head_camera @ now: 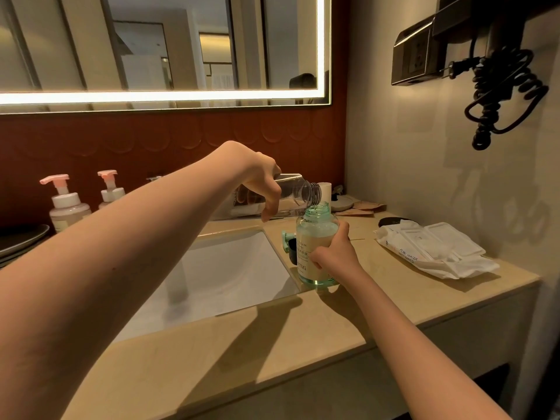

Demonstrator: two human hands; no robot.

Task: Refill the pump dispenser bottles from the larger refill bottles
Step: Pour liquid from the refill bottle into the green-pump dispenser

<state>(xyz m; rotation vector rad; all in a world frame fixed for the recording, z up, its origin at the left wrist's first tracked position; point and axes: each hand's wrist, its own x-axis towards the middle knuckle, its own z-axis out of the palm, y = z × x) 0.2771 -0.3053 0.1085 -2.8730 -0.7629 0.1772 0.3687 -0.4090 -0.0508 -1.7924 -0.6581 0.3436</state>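
The dispenser stands just right of the sink, the right hand wrapped round it. The left hand grips the tipped refill bottle, mouth over its neck. If that mouth drifts, liquid would likely spill; pouring too long risks overflow.

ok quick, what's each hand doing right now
Left hand: holds the clear refill bottle, tilted.
Right hand: holds the green dispenser bottle.

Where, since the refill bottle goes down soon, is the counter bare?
Bare: the counter strip in front of the sink, and the patch between the dispenser bottle and the wipes pack. Crowded: the back corner, holding a cup and packets.
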